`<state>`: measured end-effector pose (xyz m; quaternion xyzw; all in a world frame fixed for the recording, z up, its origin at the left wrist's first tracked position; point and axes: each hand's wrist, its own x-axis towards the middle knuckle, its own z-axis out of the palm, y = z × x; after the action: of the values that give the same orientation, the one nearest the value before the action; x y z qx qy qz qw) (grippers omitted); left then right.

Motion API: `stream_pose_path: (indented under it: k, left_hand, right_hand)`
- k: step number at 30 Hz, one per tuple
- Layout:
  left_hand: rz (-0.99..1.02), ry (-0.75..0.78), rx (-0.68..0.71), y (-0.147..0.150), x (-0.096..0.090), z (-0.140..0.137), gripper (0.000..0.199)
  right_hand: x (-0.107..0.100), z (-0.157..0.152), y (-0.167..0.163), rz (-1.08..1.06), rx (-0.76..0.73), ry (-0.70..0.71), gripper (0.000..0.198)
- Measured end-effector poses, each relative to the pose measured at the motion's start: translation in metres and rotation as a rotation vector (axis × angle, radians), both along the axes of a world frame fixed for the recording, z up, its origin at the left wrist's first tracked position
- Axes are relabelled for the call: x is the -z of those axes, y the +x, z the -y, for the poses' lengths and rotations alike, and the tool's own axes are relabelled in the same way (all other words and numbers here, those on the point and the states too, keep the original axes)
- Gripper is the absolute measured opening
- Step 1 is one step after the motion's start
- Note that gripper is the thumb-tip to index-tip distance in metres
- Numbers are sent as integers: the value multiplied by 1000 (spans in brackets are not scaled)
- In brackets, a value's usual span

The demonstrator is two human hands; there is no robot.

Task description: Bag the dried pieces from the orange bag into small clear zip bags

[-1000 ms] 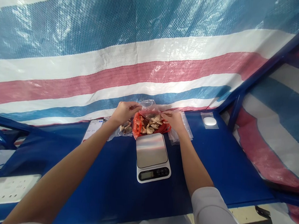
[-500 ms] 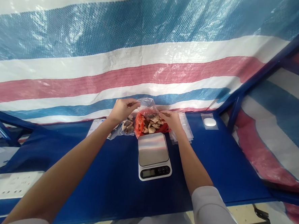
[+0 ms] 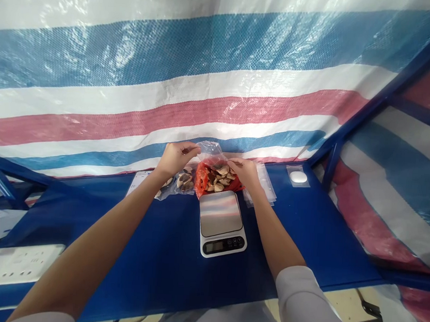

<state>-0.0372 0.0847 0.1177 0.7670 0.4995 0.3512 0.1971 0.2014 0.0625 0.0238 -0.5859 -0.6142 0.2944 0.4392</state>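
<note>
Head view: a deep blue table [image 3: 165,255], smooth and matte, boxed in at the back and right by a woven plastic tarp [image 3: 205,82] in glossy blue, white and red stripes, crinkled and catching light. Blue metal frame bars [image 3: 351,125] running up the right corner.

At the table's far middle, a small clear plastic bag [image 3: 211,151], thin and creased, held up just above a red mesh bag [image 3: 214,178] heaped with pale brown, shell-like pieces. Pinched at its left edge by the left hand [image 3: 175,157], fingers closed on the film; pinched at its right edge by the right hand [image 3: 244,171], fingertips likewise closed on the plastic.

Just in front of the red mesh bag, a white kitchen scale [image 3: 221,222], rectangular, with a brushed steel platform and a dark display strip. Left of the mesh bag, another clear bag of brown pieces [image 3: 182,181], beside a phone [image 3: 137,184] lying flat. Right of it, a stack of flat clear bags [image 3: 266,181], and further right a white oval object [image 3: 298,177] in a clear sleeve. At the near left edge, a white power strip [image 3: 15,263].
</note>
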Motion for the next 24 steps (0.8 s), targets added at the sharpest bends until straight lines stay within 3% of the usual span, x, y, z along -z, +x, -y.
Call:
stream_pose_path:
  k: [7, 19, 24]
  left_hand:
    - [28, -1, -8, -8, 1, 2, 27]
    - [-11, -116, -17, -19, 1, 3, 21]
    - [-7, -92, -24, -24, -3, 4, 22]
  right_hand:
    - [3, 0, -8, 49, 34, 85, 19]
    - [5, -1, -10, 61, -23, 36, 19]
    - [0, 1, -10, -52, -28, 21, 22]
